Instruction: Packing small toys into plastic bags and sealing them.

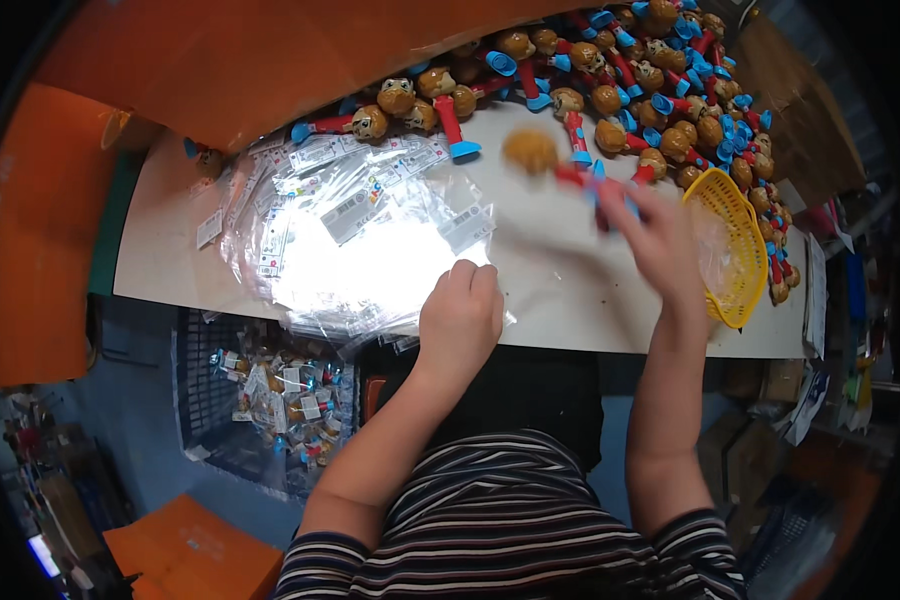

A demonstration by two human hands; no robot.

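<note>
Right hand [655, 245]: fingers closed around the red stem of a toy [530, 150], held above the bench [560, 305]; its brown round head points left. Hand and toy both blurred.

Left hand [460, 318]: fingers curled and bunched at the near right edge of a heap of clear bags [350, 220]. Strong glare on the film; cannot tell how tightly the tips close or whether they grip a bag.

Loose toys [710, 130], brown-headed with red stems and blue bases, pile along the bench's far side and far right corner. Yellow basket [755, 255] stands tilted on the bench, right of the right hand. Below, left: blue crate [196, 400] containing bagged toys [290, 400].
</note>
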